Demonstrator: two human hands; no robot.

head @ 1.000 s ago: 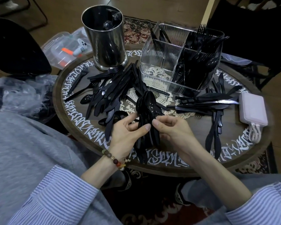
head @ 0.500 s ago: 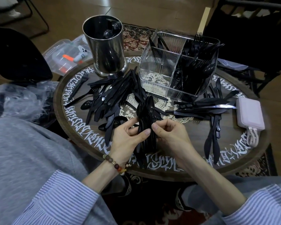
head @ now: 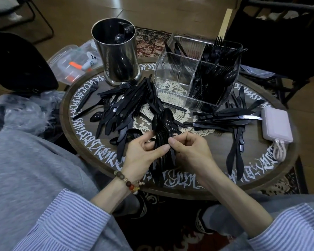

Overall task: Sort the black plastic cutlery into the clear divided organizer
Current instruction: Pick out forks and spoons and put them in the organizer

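Observation:
A stacked bundle of black spoons [head: 164, 124] stands between both hands over the table's near middle, bowls pointing away from me. My left hand [head: 141, 153] grips the handles from the left, thumb across the front. My right hand [head: 190, 151] pinches the same bundle from the right. The clear divided organizer [head: 172, 77] stands at the back; its right compartments hold several black forks and spoons, and its near left compartment has nothing in it. A loose cutlery pile [head: 123, 107] lies left of centre, and another heap of black cutlery [head: 230, 118] lies to the right.
A steel canister [head: 116, 53] stands at the back left of the round wooden table [head: 216, 189]. A white power bank with cable [head: 277, 125] sits at the right edge. A clear plastic box [head: 69, 64] and crumpled plastic bags [head: 24, 113] lie beyond the left rim.
Both hands have kept hold of the spoon bundle, with small finger shifts squaring it up. The view has tilted slightly; nothing on the table has moved.

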